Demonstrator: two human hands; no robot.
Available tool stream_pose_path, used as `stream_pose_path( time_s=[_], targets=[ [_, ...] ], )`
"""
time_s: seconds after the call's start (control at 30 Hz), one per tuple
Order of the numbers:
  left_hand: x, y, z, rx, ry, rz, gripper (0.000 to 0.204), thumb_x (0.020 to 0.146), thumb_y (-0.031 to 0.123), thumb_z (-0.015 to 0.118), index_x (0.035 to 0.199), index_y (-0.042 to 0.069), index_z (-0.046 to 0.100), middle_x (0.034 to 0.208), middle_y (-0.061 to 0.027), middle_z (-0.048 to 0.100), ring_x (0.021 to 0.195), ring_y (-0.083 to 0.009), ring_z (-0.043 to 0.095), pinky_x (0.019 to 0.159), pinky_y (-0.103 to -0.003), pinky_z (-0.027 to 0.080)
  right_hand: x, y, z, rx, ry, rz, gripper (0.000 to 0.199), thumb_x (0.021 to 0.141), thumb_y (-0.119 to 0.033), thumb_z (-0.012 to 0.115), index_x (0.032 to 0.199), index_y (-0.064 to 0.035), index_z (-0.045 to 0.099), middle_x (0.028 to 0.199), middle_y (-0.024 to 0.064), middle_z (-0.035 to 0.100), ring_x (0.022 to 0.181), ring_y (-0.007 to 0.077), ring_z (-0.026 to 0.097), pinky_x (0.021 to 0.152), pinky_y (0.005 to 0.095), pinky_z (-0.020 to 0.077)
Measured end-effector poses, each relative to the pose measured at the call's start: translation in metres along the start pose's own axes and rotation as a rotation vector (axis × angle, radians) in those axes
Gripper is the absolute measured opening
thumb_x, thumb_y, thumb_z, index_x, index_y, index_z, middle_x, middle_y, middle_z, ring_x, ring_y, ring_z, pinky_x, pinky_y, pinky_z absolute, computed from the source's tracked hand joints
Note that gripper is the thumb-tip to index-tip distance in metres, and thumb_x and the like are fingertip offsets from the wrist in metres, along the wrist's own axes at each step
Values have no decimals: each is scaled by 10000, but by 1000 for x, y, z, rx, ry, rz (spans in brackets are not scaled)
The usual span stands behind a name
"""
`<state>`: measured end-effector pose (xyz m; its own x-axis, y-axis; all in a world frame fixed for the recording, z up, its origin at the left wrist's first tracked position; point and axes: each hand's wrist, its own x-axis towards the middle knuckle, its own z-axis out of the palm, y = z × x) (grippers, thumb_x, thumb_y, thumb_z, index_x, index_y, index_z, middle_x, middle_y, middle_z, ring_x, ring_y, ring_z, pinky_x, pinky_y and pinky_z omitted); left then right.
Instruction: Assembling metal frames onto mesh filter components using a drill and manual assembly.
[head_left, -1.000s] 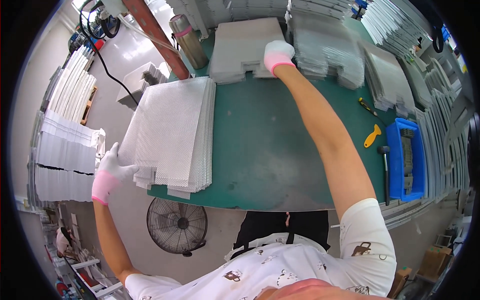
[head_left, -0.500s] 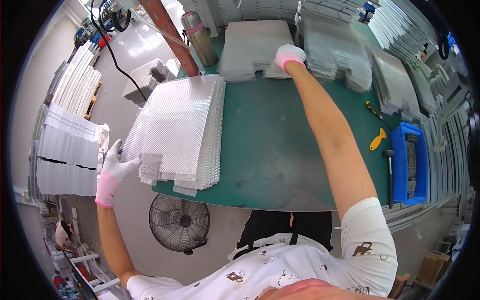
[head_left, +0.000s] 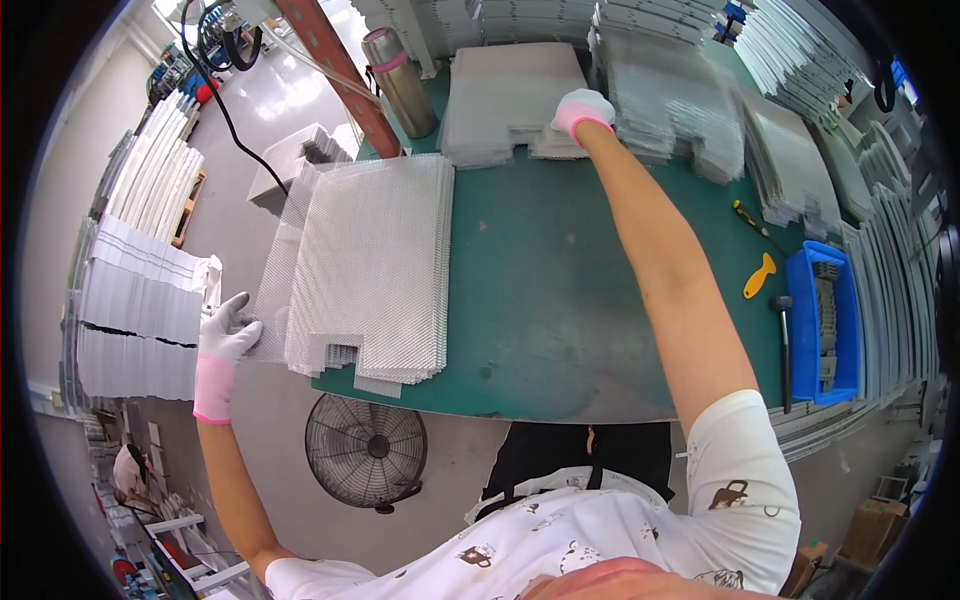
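My left hand [head_left: 228, 335], in a white glove with a pink cuff, pinches the left edge of a thin see-through mesh sheet [head_left: 270, 290]. That sheet juts out leftward from a stack of silvery mesh sheets [head_left: 375, 260] at the table's left side. A notch shows in the stack's near edge. My right arm reaches across the table, and my right hand [head_left: 585, 108], gloved alike, is closed at the near right corner of a far stack of flat grey sheets [head_left: 510, 95]. The back of the hand hides its fingertips and whatever they hold.
A steel flask [head_left: 400, 85] stands beside a red post [head_left: 335, 70]. More notched sheets [head_left: 665, 95] lie at the far right. A screwdriver [head_left: 755, 222], yellow scraper [head_left: 760, 276], hammer [head_left: 785, 350] and blue bin [head_left: 798, 330] line the right side. A floor fan [head_left: 365, 450] stands below the table.
The top mesh sheet has slid left off its stack, uncovering the notch beneath. My left hand has drawn its fingers in on the sheet's edge. My right hand has stayed at the far stack.
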<state>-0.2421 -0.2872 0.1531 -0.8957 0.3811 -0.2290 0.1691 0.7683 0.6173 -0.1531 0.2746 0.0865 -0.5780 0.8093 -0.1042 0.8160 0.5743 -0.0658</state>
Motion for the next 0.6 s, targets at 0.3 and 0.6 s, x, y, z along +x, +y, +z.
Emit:
stream_pose_path(
  time_s=[0.3,0.6],
  targets=[
    [-33,-33,24,-1149,-84,282,652,855,118,648,1399,-40,327,1334,-164,473,1181,-236,522,1012,-365,441,65,33,-76,399,347,-385,258,797,-201,642,1018,-78,693,1015,104,687,923,300,666,760,426,526],
    [-138,46,151,-968,-39,111,501,817,-66,487,1316,-80,449,1194,-108,554,808,-43,525,696,-178,438,31,16,-59,1648,-114,-273,321,822,-189,686,1032,51,643,1034,184,636,855,262,657,761,379,546]
  ],
)
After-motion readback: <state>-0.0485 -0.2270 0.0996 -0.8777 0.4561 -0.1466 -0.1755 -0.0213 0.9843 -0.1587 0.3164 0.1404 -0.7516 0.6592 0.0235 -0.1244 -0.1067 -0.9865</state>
